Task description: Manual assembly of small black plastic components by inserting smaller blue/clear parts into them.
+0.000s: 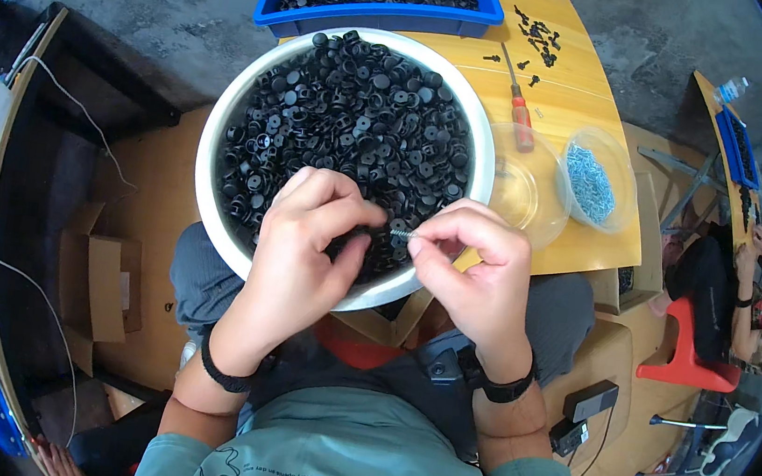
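Note:
Above the near side of a big white basin [206, 157] full of small round black plastic parts [348, 112], my two hands are close together. My right hand [482, 259] pinches a thin metal spring [402, 233] between thumb and forefinger, its free end toward the left hand. My left hand [311, 230] is curled, thumb and fingers closed around a black plastic part that is mostly hidden by them and hard to tell from the parts behind. To the right, a clear round tub [631, 196] holds many small silvery springs [589, 185].
A red-handled screwdriver [520, 122] lies on the yellow table [592, 74] beside a clear lid [528, 222]. Scattered black pieces [540, 38] are behind it. A blue tray [378, 17] of black parts stands beyond the basin. Another person [758, 309] sits far right.

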Demonstrator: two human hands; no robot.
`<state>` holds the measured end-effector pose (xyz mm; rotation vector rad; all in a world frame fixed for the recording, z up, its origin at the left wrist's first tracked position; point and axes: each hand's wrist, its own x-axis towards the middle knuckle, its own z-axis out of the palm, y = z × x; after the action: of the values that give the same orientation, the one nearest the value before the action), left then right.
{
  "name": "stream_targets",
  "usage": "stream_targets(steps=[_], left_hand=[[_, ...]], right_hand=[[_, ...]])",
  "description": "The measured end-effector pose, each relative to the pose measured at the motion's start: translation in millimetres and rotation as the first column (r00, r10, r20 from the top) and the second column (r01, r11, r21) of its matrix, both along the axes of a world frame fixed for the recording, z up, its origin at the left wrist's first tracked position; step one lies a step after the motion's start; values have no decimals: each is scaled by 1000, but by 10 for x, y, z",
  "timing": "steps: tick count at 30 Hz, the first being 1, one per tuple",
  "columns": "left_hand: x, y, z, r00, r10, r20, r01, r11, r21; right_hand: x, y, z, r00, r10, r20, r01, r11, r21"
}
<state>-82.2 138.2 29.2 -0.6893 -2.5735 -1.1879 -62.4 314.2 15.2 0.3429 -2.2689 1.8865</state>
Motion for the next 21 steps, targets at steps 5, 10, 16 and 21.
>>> stream_targets(steps=[5, 10, 16, 21], left_hand=[[-53, 3, -79, 998, -7, -56, -2, 988, -151], [-45, 49, -51, 998, 17, -61, -31, 970, -242], [-58, 57, -41, 995, -22, -97, -6, 961, -278], [-74, 52, -99, 982, -85, -171, 23, 942, -336]], right_hand=[[-53, 49, -59, 994, -94, -62, 100, 990, 104], [-85, 45, -100, 967, -198, -163, 230, 949, 216], [-178, 125, -114, 911, -326, -254, 393, 873, 288], [-468, 43, -55, 903, -244, -353, 393, 800, 454]])
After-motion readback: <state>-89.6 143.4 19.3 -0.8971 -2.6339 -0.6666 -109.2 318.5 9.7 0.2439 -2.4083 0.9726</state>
